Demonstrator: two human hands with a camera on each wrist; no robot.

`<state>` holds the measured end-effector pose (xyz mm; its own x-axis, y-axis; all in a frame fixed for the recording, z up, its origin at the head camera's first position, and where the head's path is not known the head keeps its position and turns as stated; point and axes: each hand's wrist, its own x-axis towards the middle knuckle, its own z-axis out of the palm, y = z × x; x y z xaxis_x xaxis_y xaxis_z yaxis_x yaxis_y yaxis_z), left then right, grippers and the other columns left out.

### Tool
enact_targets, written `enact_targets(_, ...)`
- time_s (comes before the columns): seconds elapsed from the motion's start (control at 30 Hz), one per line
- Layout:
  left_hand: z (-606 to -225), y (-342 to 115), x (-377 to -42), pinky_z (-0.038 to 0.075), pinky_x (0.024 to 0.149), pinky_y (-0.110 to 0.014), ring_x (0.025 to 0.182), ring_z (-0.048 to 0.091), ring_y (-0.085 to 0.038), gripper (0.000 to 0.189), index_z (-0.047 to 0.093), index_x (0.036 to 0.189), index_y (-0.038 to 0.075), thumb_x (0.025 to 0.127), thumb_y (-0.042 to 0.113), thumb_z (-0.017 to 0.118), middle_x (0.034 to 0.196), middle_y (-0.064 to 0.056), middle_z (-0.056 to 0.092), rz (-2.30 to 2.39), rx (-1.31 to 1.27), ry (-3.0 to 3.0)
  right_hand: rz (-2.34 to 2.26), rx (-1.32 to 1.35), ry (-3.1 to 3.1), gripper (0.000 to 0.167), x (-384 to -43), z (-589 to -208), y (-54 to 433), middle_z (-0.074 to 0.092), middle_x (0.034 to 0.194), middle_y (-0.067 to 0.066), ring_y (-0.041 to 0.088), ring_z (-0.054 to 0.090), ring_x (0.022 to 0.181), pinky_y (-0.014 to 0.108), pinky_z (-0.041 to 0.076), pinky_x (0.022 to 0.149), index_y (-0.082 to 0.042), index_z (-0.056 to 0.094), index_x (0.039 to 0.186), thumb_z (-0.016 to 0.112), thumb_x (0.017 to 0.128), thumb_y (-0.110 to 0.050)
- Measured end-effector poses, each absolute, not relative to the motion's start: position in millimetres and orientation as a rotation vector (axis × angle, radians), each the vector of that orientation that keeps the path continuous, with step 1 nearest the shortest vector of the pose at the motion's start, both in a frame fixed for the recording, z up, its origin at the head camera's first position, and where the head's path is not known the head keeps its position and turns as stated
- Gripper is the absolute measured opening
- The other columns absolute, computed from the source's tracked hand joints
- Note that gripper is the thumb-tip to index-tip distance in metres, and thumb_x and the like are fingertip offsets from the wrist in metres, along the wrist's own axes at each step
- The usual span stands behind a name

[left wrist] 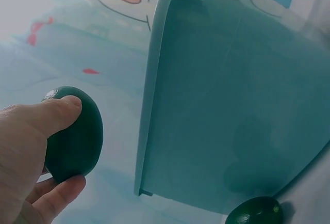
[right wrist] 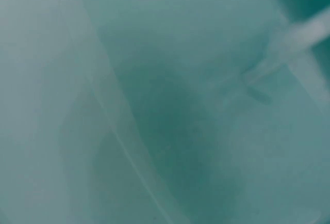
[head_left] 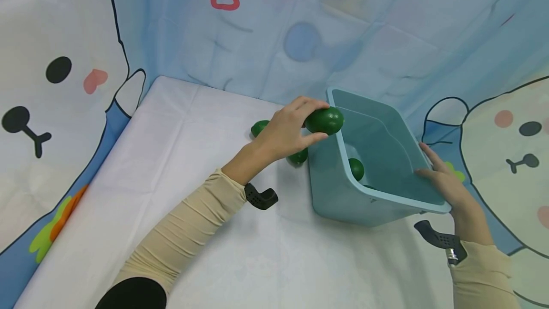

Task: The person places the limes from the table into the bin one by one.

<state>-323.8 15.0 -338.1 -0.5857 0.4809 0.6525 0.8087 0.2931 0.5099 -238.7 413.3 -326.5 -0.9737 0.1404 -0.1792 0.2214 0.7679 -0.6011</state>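
Note:
My left hand [head_left: 289, 130] pinches a glossy dark green avocado [head_left: 325, 120] between thumb and fingers, above the left rim of a blue-green plastic bin [head_left: 330, 190]. In the left wrist view, the held avocado [left wrist: 76, 136] appears beside the bin's wall [left wrist: 221, 90], apart from it. Another avocado [head_left: 356, 169] lies inside the bin, partly hidden by its wall. My right hand [head_left: 448, 185] grips the bin's right rim. Only blurred blue-green plastic [right wrist: 165, 121] fills the right wrist view.
Two more avocados lie on the white-covered table left of the bin: one [head_left: 259, 128] behind my left hand, the other [head_left: 299, 157] below it, both partly hidden. A printed cartoon curtain [head_left: 257, 37] hangs behind and at the sides.

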Motion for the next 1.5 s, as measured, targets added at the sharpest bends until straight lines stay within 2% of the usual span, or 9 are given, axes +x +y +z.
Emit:
enact_targets(0.37,-339.9,16.0,-323.4,0.049,0.082,-0.024,0.101,0.059,-0.012,0.055,0.050,0.135,0.018,0.087,0.036,0.069,0.132,-0.004,0.050,-1.178,-1.196,-2.208,-1.005,0.293,2.828,0.068,-239.2,-325.4,411.8,-0.005,0.155,0.031,0.069,0.022,0.125,0.075,0.032,0.090,-0.044,-0.015,0.147,0.033,0.101,-0.034)
enact_targets(0.7,-342.0,18.3,-323.0,0.048,0.086,-0.024,0.105,0.058,-0.013,0.054,0.052,0.136,0.019,0.087,0.036,0.068,0.130,-0.004,0.050,-1.146,-1.224,-2.220,-1.013,0.294,2.819,0.068,-239.8,-325.6,411.8,-0.007,0.155,0.030,0.069,0.020,0.126,0.075,0.030,0.090,-0.045,-0.015,0.146,0.034,0.101,-0.034)
enact_targets(0.93,-343.1,19.7,-322.9,0.048,0.084,-0.023,0.101,0.058,-0.011,0.054,0.051,0.136,0.019,0.087,0.037,0.068,0.130,-0.004,0.050,-1.154,-1.238,-2.222,-1.009,0.288,2.822,0.067,-240.1,-325.5,412.0,-0.006,0.155,0.031,0.069,0.021,0.126,0.075,0.030,0.090,-0.045,-0.015,0.146,0.033,0.101,-0.034)
enact_targets(1.23,-344.8,21.2,-322.1,0.047,0.092,-0.026,0.115,0.054,-0.014,0.055,0.049,0.135,0.016,0.087,0.037,0.068,0.135,-0.004,0.049,-1.156,-1.267,-2.236,-1.016,0.273,2.826,0.067,-239.2,-326.7,411.2,-0.005,0.154,0.032,0.069,0.023,0.125,0.074,0.033,0.090,-0.047,-0.015,0.146,0.033,0.101,-0.034)
enact_targets(1.5,-346.2,22.5,-323.1,0.046,0.092,-0.026,0.115,0.053,-0.013,0.055,0.048,0.134,0.016,0.087,0.037,0.068,0.132,-0.003,0.050,-1.140,-1.293,-2.255,-1.022,0.274,2.826,0.066,-238.8,-327.4,411.0,-0.007,0.155,0.030,0.069,0.022,0.125,0.074,0.033,0.088,-0.050,-0.015,0.144,0.033,0.101,-0.034)
